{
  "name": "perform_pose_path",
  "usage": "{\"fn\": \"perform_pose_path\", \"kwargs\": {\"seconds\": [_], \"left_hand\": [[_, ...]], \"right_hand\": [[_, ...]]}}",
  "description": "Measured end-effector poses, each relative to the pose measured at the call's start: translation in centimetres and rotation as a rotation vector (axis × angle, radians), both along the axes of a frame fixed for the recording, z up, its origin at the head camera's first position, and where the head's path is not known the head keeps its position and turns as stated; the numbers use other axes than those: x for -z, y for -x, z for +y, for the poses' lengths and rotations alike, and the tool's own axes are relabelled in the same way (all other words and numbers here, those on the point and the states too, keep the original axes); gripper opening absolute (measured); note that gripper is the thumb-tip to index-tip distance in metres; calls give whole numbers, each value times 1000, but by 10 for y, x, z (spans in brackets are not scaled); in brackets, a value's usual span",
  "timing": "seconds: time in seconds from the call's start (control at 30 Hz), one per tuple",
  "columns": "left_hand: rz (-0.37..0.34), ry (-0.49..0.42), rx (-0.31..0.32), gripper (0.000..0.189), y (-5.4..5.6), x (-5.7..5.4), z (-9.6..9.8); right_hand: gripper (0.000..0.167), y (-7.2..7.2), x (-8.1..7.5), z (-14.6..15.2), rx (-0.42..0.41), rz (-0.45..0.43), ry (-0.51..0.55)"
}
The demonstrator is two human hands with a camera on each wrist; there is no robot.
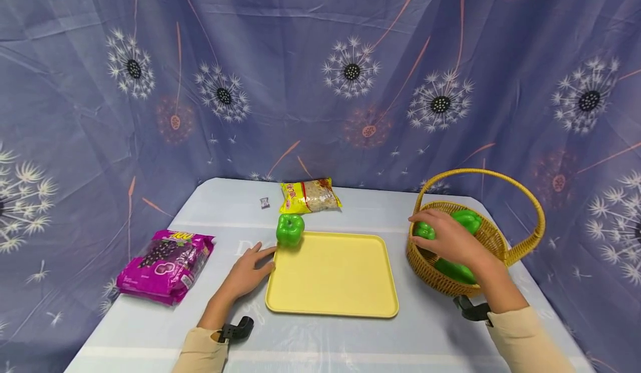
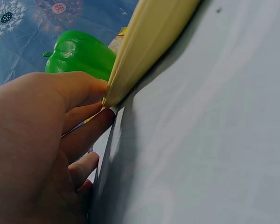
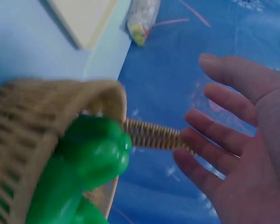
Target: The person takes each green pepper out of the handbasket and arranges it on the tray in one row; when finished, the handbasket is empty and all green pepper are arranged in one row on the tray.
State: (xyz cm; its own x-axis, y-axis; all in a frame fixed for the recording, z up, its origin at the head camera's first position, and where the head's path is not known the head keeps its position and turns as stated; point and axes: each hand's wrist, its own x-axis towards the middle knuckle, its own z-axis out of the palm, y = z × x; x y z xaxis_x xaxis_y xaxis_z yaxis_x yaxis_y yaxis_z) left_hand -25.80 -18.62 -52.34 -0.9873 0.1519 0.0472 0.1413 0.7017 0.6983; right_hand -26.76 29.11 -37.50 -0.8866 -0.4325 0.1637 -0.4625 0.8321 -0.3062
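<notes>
My left hand [image 1: 247, 273] rests at the left edge of a yellow tray [image 1: 333, 275], its thumb and fingertips right at the rim in the left wrist view. A green bell pepper [image 1: 290, 229] sits on the tray's far left corner, just beyond that hand. Over a wicker basket [image 1: 435, 281] is my right hand [image 1: 448, 239], palm bare and fingers loosely spread in the right wrist view. Inside the basket lie several green peppers [image 3: 95, 154], partly hidden by the hand in the head view.
A purple candy bag [image 1: 165, 264] lies at the left of the white table [image 1: 320, 342]. Behind the tray are a yellow food packet [image 1: 310, 196] and a small wrapped piece [image 1: 264, 202]. The basket's tall handle [image 1: 481, 171] arches upward. A patterned blue curtain [image 1: 280, 83] hangs behind.
</notes>
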Motion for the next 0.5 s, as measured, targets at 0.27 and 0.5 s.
{"fn": "perform_pose_path", "kwargs": {"seconds": [0.27, 0.5], "left_hand": [[3, 4, -5, 45, 1, 1, -1], [2, 4, -9, 45, 0, 4, 1]], "right_hand": [[55, 2, 5, 30, 12, -117, -26], [60, 8, 10, 56, 21, -259, -51]]}}
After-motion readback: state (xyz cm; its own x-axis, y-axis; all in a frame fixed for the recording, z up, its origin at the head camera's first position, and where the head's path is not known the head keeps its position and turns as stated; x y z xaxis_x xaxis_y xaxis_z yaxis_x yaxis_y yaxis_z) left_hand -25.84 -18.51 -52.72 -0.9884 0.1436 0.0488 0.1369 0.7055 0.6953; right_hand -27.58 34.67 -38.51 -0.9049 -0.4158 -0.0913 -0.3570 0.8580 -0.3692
